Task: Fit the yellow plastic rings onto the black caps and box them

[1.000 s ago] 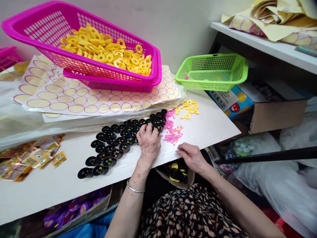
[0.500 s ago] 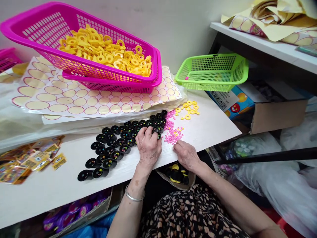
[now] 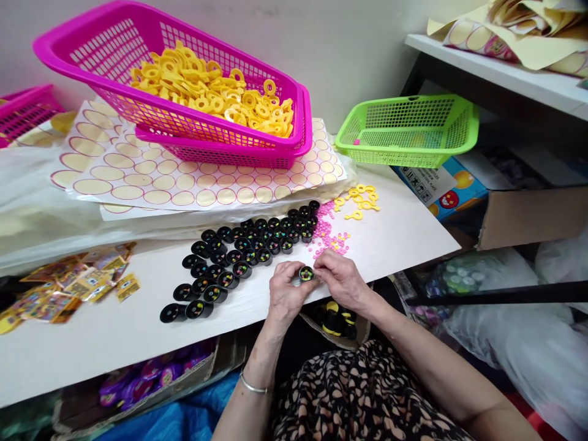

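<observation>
Nearest, a dark patterned dress (image 3: pixel 358 398) and a thin silver bracelet (image 3: pixel 252 386) on the left wrist are being shown, with an open box of black-and-yellow parts (image 3: pixel 335 321) being kept under the table edge. Just above it, a small black plastic cup (image 3: pixel 306 274) with coloured specks inside is being gripped, mouth up, over the near edge of the white tabletop (image 3: pixel 395 236). The left hand (image 3: pixel 285 293) is being closed around its side, and the right hand (image 3: pixel 342 283) is being pinched against its rim. Whether a bead is being held in those fingertips cannot be told. Judged from this, the cup is best being kept level and low over the board, so nothing is being tipped out. Beyond the hands, a cluster of matching black cups (image 3: pixel 248 248) is being stood in rows, touching a scatter of tiny pink beads (image 3: pixel 327 229). A few loose yellow plastic rings (image 3: pixel 361 199) are being left just past those. Shiny foil packets (image 3: pixel 78 288) are being piled at the left. Farther back, sheets of round stickers (image 3: pixel 197 180) are being weighed down by a tilted magenta mesh basket (image 3: pixel 138 116) heaped with yellow rings (image 3: pixel 215 92). A lime-green mesh basket (image 3: pixel 408 131) is being rested on boxes at the right. A pale wall (image 3: pixel 349 49) and a white shelf (image 3: pixel 496 70) are being seen behind.
</observation>
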`<state>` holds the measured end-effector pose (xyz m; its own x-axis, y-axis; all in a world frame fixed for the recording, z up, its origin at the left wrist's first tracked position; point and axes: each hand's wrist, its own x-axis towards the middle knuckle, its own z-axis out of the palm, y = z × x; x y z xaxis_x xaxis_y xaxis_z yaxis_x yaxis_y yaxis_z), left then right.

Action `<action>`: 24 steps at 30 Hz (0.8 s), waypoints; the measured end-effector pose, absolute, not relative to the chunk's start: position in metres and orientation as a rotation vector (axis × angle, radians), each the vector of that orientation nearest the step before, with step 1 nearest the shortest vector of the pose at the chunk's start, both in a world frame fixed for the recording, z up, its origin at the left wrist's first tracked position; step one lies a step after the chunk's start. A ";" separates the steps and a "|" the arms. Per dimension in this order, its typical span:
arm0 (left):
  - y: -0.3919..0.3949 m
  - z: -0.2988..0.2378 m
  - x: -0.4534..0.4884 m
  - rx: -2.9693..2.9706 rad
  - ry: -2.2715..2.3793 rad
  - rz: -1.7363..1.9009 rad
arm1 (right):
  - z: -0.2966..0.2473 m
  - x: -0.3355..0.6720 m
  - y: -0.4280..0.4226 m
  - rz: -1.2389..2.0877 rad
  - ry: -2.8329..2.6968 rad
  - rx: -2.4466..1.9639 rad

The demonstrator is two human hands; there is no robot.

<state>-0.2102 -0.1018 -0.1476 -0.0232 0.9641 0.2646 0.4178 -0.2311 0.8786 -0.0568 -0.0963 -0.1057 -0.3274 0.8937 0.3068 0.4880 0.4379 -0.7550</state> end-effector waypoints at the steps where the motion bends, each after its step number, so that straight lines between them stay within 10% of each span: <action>1: -0.102 -0.148 -0.211 1.702 1.438 1.239 | -0.104 -0.060 -0.095 0.703 -2.001 -1.141; 18: -0.102 -0.140 -0.213 1.791 1.366 1.270 | -0.089 -0.081 -0.093 0.160 -2.575 -1.258; 24: -0.101 -0.145 -0.212 1.835 1.391 1.251 | -0.088 -0.070 -0.086 0.490 -2.480 -1.187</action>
